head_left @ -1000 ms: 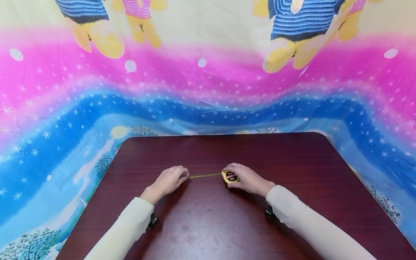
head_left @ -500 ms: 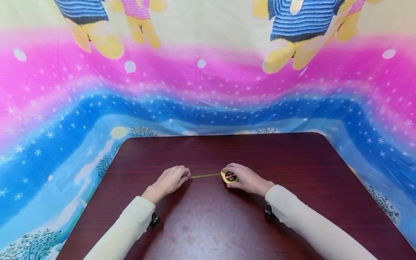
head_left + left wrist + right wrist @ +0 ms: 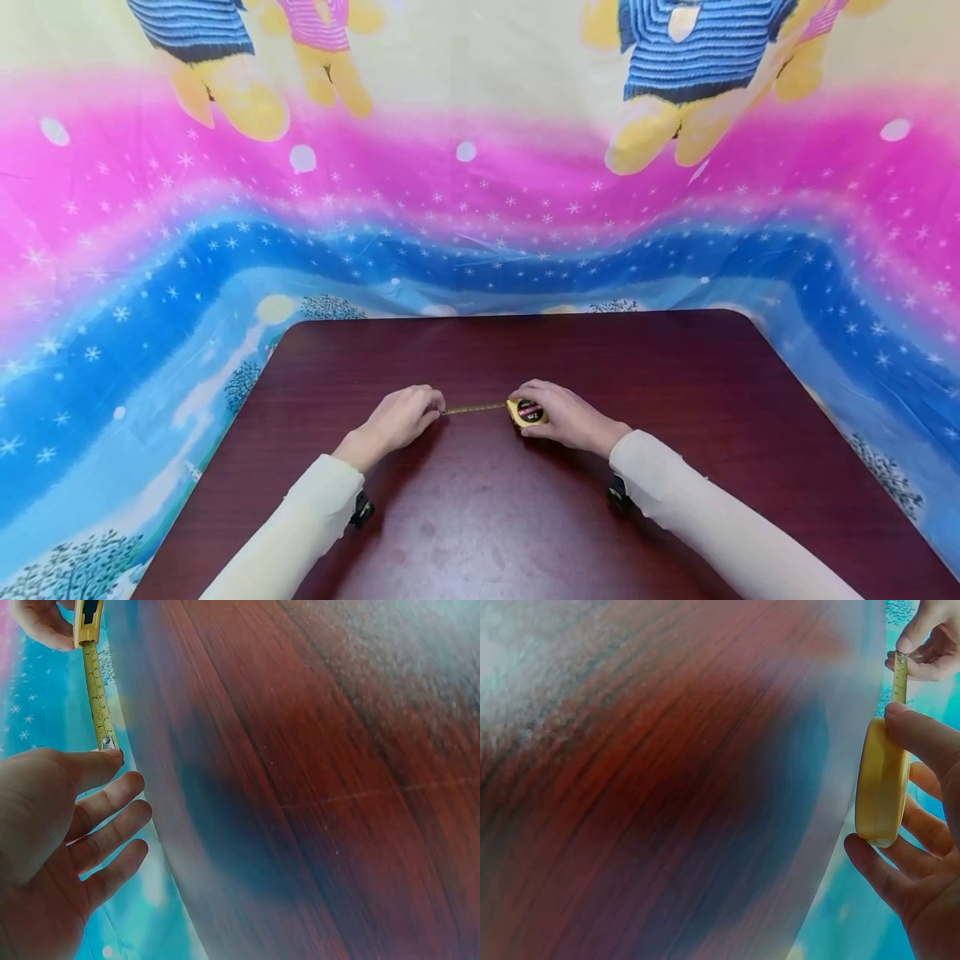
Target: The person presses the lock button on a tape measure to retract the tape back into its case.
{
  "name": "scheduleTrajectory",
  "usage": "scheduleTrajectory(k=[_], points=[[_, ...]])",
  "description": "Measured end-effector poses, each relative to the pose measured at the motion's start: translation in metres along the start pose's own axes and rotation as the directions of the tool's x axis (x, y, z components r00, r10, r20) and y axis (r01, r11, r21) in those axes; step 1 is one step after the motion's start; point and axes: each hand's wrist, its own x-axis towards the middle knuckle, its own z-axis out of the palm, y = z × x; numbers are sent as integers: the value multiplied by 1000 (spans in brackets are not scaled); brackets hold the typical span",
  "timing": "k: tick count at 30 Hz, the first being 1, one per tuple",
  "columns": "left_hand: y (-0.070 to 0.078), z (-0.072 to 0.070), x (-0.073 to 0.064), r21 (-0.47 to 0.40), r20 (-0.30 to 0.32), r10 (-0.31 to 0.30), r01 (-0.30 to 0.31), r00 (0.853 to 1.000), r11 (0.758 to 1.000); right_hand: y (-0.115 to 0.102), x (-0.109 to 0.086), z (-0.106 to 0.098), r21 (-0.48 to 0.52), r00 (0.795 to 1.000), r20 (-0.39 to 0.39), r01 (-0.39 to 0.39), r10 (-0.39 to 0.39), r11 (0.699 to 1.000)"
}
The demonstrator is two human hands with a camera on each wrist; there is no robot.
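A yellow tape measure point(image 3: 528, 412) with a dark round label is gripped by my right hand point(image 3: 566, 415), the fingers curled around its case. From the case a short length of yellow blade point(image 3: 474, 408) stretches left to my left hand point(image 3: 397, 421). There the thumb and a finger pinch the blade's metal end hook point(image 3: 109, 742), while the other fingers hang loosely bent. In the right wrist view the case point(image 3: 881, 787) sits between thumb and fingers, edge toward the camera. The blade is held above the table and looks fairly straight.
A dark reddish-brown wooden table point(image 3: 480, 508) with rounded far corners lies under both hands. Behind and beside it hangs a printed cloth point(image 3: 480, 192) in pink and blue. A dark wrist camera point(image 3: 362, 508) is strapped at the left sleeve, another point(image 3: 618, 493) at the right.
My left hand has shifted slightly right and my right hand slightly left, so the exposed blade between them is a little shorter. Both grips look the same.
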Motion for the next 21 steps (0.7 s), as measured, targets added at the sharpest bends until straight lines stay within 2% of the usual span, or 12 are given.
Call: scheduleTrajectory(k=[21], points=[[4,7,5,-8,-3,26,-26,1000,1000,0,2,6,4,1000,-7,11,-11,1000]])
